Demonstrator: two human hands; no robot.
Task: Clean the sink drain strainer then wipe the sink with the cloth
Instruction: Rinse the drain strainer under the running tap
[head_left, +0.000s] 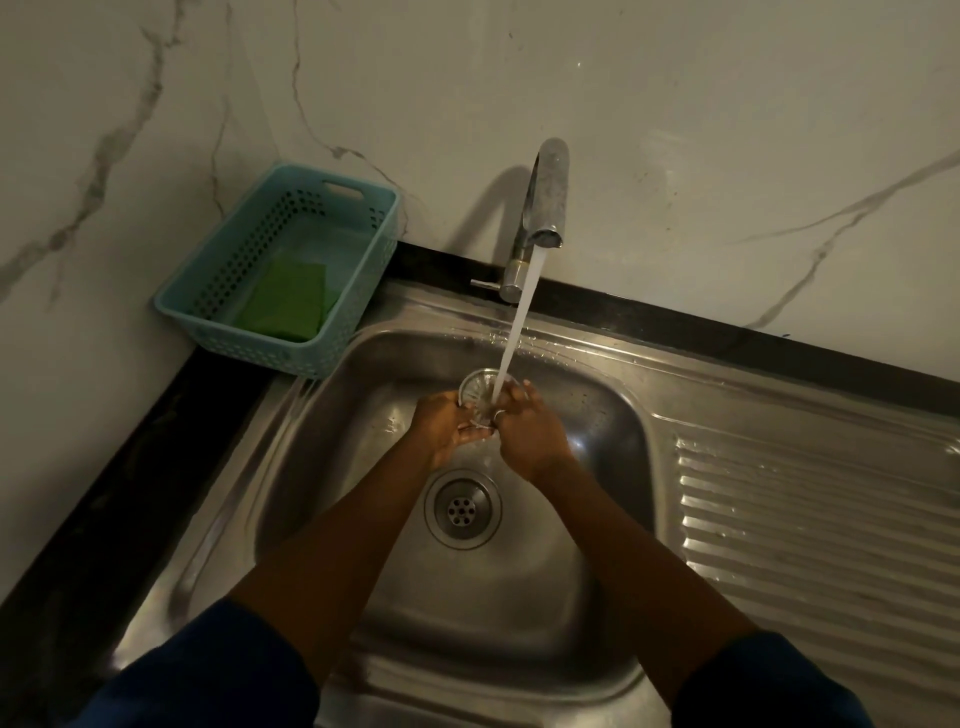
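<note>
The round metal strainer (478, 388) is held tilted above the steel sink (587, 519) under a stream of water from the tap (543, 208). My left hand (441, 423) grips its left rim. My right hand (527, 428), with a ring on one finger, holds its right side, fingers in the water. The open drain hole (462, 508) lies below my wrists. A green cloth (285, 301) lies in the blue basket (218, 317) at the back left.
A ribbed steel draining board (810, 530) runs to the right of the basin. A black counter edge (104, 499) borders the sink on the left and back. The marble wall (675, 104) stands close behind the tap.
</note>
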